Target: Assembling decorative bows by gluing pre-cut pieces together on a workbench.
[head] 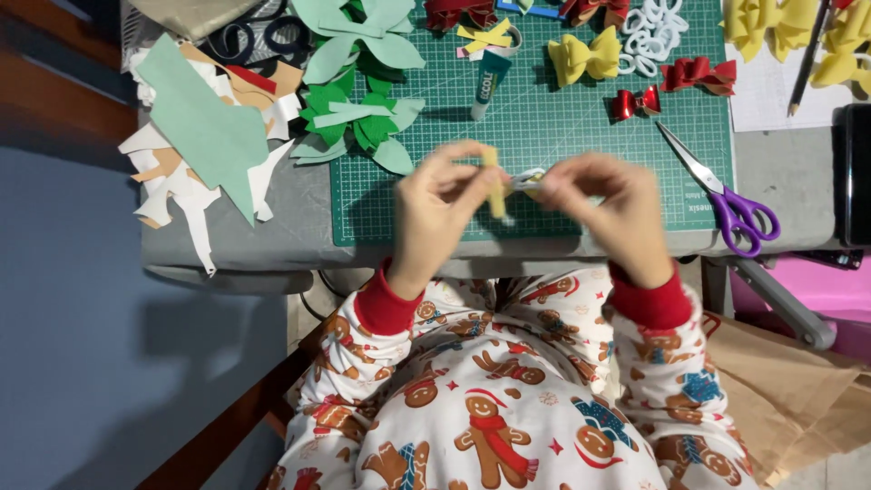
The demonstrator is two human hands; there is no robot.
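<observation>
My left hand [435,213] pinches a thin yellow strip [494,184] that stands upright between its fingers. Close beside it, my right hand [610,210] grips a small light-coloured folded piece [526,180]. Strip and piece meet between the two hands, above the near edge of the green cutting mat [544,127]. How the piece is folded is hidden by my fingers.
On the mat lie a glue tube [487,83], green bows [358,118], a yellow bow [585,56], red bows [697,74], white rings [651,34] and purple-handled scissors [726,195]. Paper scraps [195,136] pile up at the left. A pencil [809,56] and more yellow bows lie at the right.
</observation>
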